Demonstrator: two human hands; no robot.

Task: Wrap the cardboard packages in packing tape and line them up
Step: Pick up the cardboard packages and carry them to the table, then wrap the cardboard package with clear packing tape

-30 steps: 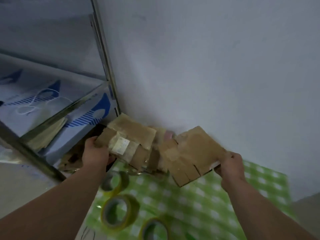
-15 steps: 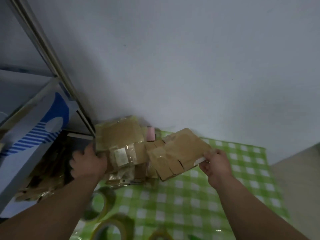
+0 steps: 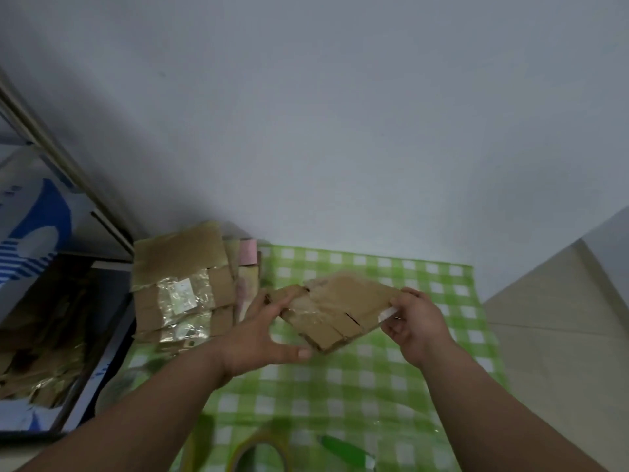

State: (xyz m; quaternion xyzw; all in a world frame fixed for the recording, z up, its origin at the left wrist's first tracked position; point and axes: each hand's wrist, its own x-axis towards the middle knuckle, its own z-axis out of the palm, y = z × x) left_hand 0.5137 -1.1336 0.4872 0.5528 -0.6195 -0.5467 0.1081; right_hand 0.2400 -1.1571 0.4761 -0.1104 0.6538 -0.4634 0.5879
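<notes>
Half a second ago the left hand (image 3: pixel 262 338) rested on the taped stack of cardboard packages (image 3: pixel 183 284) by the wall; it has since let go of that stack and come across to the flat cardboard package (image 3: pixel 340 308) that the right hand (image 3: pixel 413 321) was already holding. The stack now stands alone at the far left corner of the green checked tablecloth (image 3: pixel 374 386), leaning against the white wall (image 3: pixel 340 114), its front shiny with clear tape.

A pink slip (image 3: pixel 247 252) shows behind the stack. Left of the cloth sits a box of cardboard scraps (image 3: pixel 44 335), with a blue and white carton (image 3: pixel 37 219) and a metal shelf post (image 3: pixel 61 161) above it. At the near edge lie a roll of packing tape (image 3: pixel 258 451) and a green object (image 3: pixel 347 449), too blurred to name. Nothing lies between the hands and the stack.

The package hangs tilted above the cloth, just right of the stack. The left hand grips its left end, fingers over the top and thumb stretched along the near edge. The right hand pinches its right corner, where a white strip (image 3: pixel 388 313) sticks out.
</notes>
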